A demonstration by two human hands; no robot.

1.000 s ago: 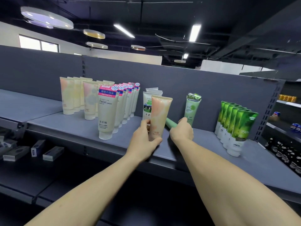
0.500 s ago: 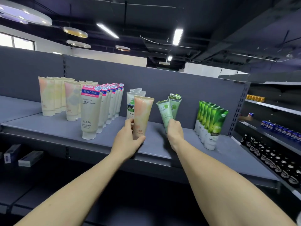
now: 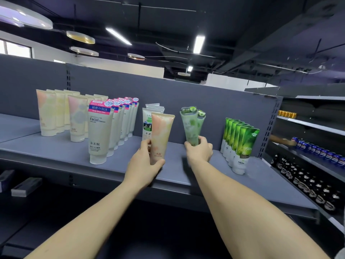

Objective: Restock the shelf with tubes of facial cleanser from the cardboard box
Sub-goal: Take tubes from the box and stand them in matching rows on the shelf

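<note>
Left hand (image 3: 144, 161) wrapped around lower half of a peach tube (image 3: 161, 134), thumb on left side, fingers behind and under; tube upright, cap end down at front part of the grey shelf (image 3: 56, 154). Right hand (image 3: 199, 151) closed around the bottom of a pale green tube (image 3: 189, 126), held upright, slightly tilted left, a second pale green tube (image 3: 201, 118) just behind it. Can't tell if the green tube's cap touches the shelf, hand covers it.

Just behind the peach tube: short row of white tubes (image 3: 147, 124) with a green picture. Left of that, row of white tubes with pink tops (image 3: 99, 135), front one reads "Facial cleanser". Further left, two rows of cream pastel tubes (image 3: 47, 113). Right of the right hand, row of bright green tubes (image 3: 244, 148), front one at shelf edge. All stand cap down. Far right, side shelves with dark bottles (image 3: 308, 182) and blue cans (image 3: 321, 152). Small boxes (image 3: 26, 186) on lower shelf, left.
</note>
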